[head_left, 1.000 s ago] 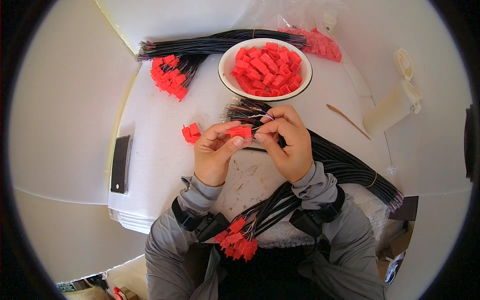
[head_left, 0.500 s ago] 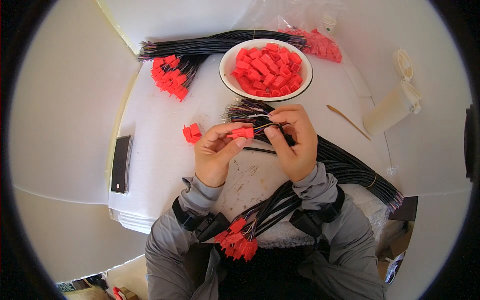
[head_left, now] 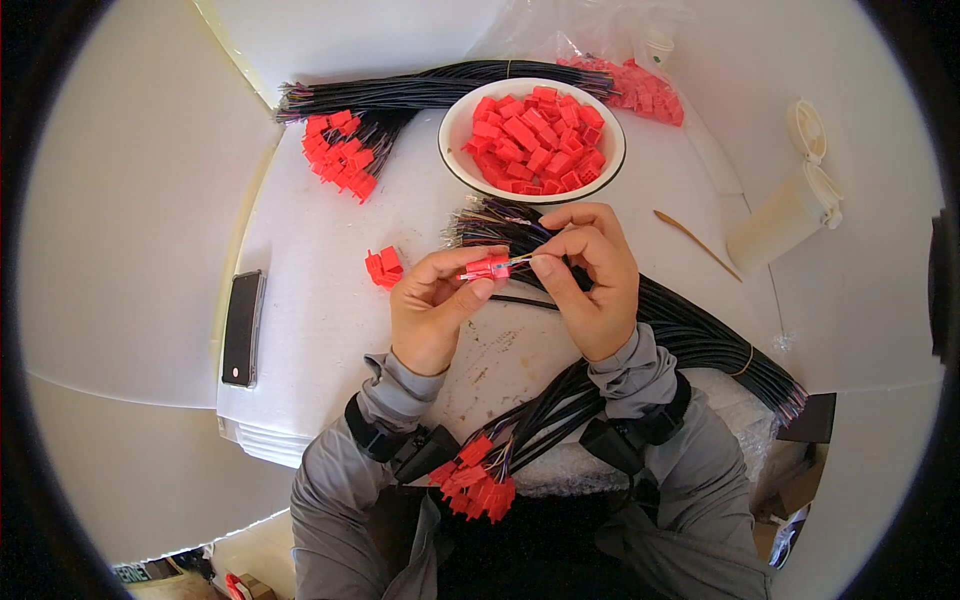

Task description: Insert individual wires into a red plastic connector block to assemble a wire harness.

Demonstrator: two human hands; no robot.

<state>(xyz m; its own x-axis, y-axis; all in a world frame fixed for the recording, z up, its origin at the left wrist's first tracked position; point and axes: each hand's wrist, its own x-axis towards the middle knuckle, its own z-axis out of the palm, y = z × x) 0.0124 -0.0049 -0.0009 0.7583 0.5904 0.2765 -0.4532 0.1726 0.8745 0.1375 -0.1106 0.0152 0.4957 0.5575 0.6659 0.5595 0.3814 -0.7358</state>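
Observation:
A red plastic connector housing (head_left: 487,267) is pinched between the thumb and fingers of my left hand (head_left: 432,305). Thin coloured wires (head_left: 521,259) run from its right end to my right hand (head_left: 592,275), whose thumb and index finger close on them. Behind both hands lies a thick bundle of black cables (head_left: 690,320) with loose wire ends at its left. Two or so red housings (head_left: 384,267) rest on the table just left of my left hand. In front of me, finished-looking cables end in a cluster of red connectors (head_left: 478,485).
A white enamel bowl (head_left: 452,165) heaped with red housings stands at the back. Beside it are another cable bundle (head_left: 400,92), connectors (head_left: 340,155) and a plastic bag of red parts (head_left: 645,92). A phone (head_left: 243,328) lies left; a wooden stick (head_left: 697,243) and pale lidded bottle (head_left: 785,215) are right.
The housing has rolled a little in my left fingers, showing another face. My right fingers have closed in around the wires, and the white-tipped wire end above them no longer stands out.

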